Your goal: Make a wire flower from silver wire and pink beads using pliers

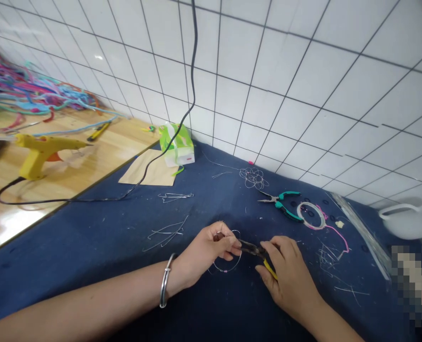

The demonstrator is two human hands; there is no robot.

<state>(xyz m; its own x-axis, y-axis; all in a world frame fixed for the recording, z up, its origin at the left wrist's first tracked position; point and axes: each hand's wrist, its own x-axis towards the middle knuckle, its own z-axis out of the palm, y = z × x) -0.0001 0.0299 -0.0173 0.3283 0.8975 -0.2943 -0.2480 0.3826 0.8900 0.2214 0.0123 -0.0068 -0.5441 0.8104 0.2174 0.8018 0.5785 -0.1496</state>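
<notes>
My left hand [216, 249], a silver bangle at its wrist, pinches a thin wire loop [225, 271] with a small pink spot on its lower edge. In my right hand [285, 270] is a pair of pliers [250, 249] with yellow grips, partly covered by my fingers. The jaws point left and reach the fingertips of my left hand, by the wire; whether they grip it I cannot make out. Left of my hands lie several bent wire pieces [166, 232], and more folded wires [175, 195] rest farther back.
Teal-handled pliers [278, 199], a white ring-shaped spool [312, 227] and a coiled wire bundle [253, 178] lie behind my hands. A black cord [150, 164] crosses the blue surface from the yellow glue gun [40, 152]. A tissue pack [178, 145] stands near the tiled wall.
</notes>
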